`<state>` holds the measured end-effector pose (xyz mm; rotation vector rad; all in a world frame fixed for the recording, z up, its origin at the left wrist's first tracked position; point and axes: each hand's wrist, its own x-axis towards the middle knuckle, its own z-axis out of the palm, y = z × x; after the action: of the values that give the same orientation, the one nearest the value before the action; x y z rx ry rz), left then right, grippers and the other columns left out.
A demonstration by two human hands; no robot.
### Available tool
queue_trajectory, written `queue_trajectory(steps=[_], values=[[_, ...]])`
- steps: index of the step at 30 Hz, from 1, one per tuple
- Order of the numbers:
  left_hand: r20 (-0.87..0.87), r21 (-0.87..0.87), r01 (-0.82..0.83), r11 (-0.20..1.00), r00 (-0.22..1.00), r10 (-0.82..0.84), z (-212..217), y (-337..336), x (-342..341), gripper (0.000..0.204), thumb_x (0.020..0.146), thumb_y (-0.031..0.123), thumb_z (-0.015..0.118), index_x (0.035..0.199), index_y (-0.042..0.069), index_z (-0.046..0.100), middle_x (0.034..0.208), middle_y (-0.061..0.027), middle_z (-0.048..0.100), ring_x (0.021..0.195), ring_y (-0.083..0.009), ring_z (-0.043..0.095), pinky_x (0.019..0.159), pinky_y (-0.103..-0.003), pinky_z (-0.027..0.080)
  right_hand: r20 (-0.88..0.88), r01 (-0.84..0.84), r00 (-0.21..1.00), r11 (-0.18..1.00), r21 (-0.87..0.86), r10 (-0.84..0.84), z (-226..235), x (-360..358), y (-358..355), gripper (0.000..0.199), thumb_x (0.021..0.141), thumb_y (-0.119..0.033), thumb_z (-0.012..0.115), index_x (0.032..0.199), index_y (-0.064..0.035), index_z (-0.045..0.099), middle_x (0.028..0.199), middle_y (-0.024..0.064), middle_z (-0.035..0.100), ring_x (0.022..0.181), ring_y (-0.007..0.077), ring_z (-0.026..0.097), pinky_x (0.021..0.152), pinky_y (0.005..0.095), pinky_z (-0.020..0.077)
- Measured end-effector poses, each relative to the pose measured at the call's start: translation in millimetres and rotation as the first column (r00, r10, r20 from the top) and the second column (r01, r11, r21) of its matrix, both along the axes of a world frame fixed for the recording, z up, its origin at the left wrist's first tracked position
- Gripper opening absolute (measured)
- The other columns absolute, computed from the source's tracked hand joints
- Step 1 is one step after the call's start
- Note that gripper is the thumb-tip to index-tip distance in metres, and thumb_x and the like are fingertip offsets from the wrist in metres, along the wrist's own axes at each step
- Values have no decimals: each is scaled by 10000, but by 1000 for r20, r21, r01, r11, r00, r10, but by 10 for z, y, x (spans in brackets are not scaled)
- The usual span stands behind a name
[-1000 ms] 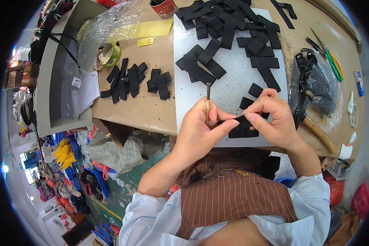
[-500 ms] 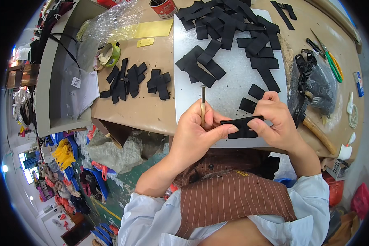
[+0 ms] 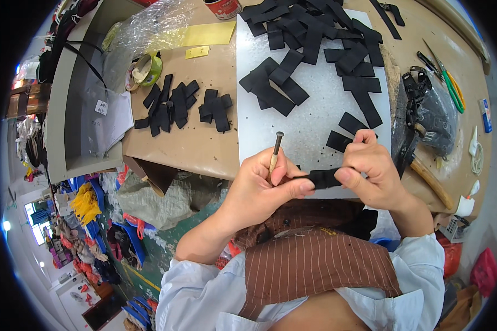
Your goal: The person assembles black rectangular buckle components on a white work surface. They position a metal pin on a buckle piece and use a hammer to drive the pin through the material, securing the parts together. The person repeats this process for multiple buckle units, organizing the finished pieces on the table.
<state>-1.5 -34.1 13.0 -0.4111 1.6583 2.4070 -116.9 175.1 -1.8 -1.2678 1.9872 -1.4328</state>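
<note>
Cluttered brown bench (image 3: pixel 193 143) with a grey board (image 3: pixel 315 121) on top, black strips (image 3: pixel 309 49) piled across it, left hand (image 3: pixel 259 187) clamped on a punch (image 3: pixel 274 151), both hands pinching one strip (image 3: pixel 323 177) above the board's near edge, right hand (image 3: pixel 373 174) closed on its other end, hammer (image 3: pixel 425 176) just right

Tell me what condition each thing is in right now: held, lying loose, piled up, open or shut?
Black strap piece: pinched between both hands, lifted off the board.
Punch tool: upright in the left hand.
Right hand: closed on the strap's end.
Pile of black strips: loose, overlapping on the white board.
Small strip cluster: lying on the brown table.
Hammer: lying flat, untouched.
</note>
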Motion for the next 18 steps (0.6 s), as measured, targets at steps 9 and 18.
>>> queue_trajectory(steps=[9, 18], values=[[-39, -250, -70, 966, 997, 63, -48, -187, -74, 364, 844, -47, 682, 760, 103, 362, 899, -164, 684, 757, -146, 679, 638, -247, 559, -98, 125, 990, 969, 211, -106, 56, 24, -136, 163, 890, -227, 647, 792, -100, 623, 637, -14, 536, 635, 136, 495, 874, 336, 294], [-10, -930, -12, 366, 1000, 6, -25, -520, -13, 350, 796, 50, 759, 766, 33, 411, 818, -104, 646, 679, -146, 647, 580, -260, 472, -370, 308, 905, 925, 223, -212, 128, -191, -356, 134, 872, -195, 663, 922, -77, 627, 776, 25, 617, 765, 168, 592, 919, 359, 313]])
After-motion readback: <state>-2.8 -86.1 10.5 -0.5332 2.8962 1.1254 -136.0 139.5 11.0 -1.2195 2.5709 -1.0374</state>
